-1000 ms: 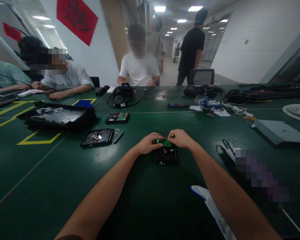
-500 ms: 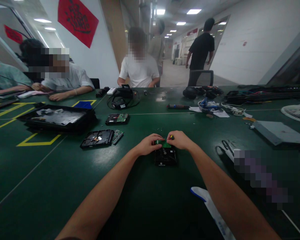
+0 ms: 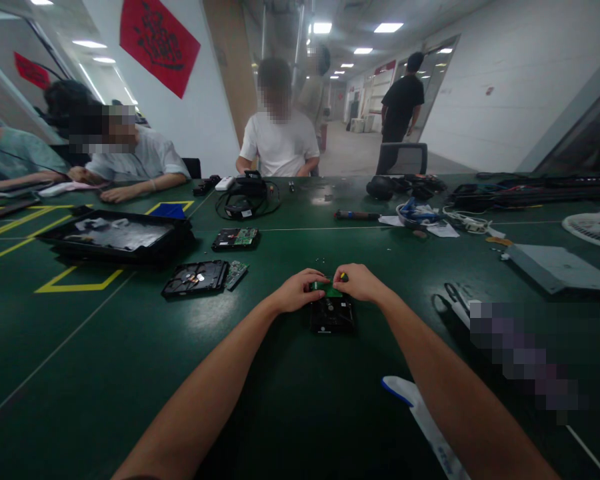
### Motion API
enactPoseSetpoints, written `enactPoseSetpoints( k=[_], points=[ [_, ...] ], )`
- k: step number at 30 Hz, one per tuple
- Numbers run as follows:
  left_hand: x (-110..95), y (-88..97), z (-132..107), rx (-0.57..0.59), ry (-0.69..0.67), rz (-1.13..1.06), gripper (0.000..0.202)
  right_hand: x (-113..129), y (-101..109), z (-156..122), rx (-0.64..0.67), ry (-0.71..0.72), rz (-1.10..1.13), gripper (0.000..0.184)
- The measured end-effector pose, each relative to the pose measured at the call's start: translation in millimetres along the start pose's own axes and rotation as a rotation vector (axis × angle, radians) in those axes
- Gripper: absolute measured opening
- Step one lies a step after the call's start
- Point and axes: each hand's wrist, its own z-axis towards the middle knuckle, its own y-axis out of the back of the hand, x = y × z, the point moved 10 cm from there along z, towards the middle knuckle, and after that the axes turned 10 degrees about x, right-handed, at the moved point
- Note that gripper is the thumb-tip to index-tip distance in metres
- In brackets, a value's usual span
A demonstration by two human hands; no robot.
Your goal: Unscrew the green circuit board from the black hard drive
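Observation:
In front of me a black hard drive [image 3: 333, 315] lies flat on the green table. A green circuit board [image 3: 334, 291] is at the far end of the drive, partly covered by my fingers. My left hand [image 3: 300, 289] is closed on the board's left side, thumb near, fingers over the far edge. My right hand [image 3: 360, 282] is pinched round a small screwdriver [image 3: 345, 276], of which only a yellow and black end shows; its tip is hidden. Several tiny screws [image 3: 320, 260] lie just beyond my hands.
To the left lie an opened hard drive [image 3: 195, 279], a loose circuit board [image 3: 237, 274], another drive [image 3: 235, 238] and black trays [image 3: 115, 250]. On the right are a grey metal box [image 3: 563, 267], cables [image 3: 420, 210] and a white-and-blue item [image 3: 420, 407]. People sit across the table.
My hands keep almost the same grip and place at the board. The view has shifted very slightly. In the background, a person in black has walked farther off.

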Motion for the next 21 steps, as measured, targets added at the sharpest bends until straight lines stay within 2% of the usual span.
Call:
enactPoseSetpoints(
  k=[12, 21],
  points=[
    [-4, 1.0, -1, 0.003, 0.012, -0.002, 0.040, -8, 16, -6, -0.043, -0.088, -0.025, 0.011],
    [-4, 0.1, 0, 0.012, -0.006, -0.006, 0.041, 1, 8, -5, -0.002, -0.035, 0.015, 0.010]
  ],
)
